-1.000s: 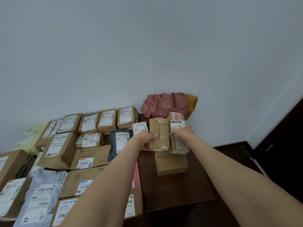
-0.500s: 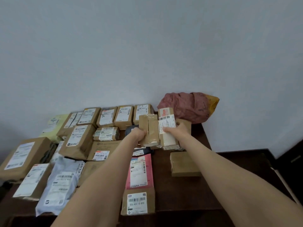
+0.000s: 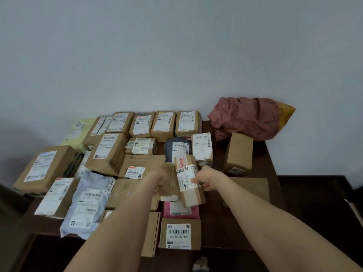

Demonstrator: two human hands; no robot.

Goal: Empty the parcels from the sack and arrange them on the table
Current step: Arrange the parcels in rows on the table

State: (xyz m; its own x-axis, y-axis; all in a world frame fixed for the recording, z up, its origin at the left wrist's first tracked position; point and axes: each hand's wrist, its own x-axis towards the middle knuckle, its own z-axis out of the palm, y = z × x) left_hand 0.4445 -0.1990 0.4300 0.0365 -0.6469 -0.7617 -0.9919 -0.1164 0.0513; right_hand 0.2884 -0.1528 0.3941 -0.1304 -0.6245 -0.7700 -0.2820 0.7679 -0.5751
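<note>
The left hand (image 3: 162, 178) and right hand (image 3: 205, 180) draw their 2 boxes (image 3: 188, 181) back from the tabletop's (image 3: 225, 228) far edge. Both now hang above the pink parcel (image 3: 166, 210).

A plain pale wall (image 3: 176, 46) fills the upper half. Low on the right lies dark brown woodwork (image 3: 318, 195), too dim to identify. A small pale blurred object (image 3: 200, 265) sits at the bottom edge.

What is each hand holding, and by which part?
The left hand grips a plain brown box by its left side; the right hand grips a labelled box by its right edge.
</note>
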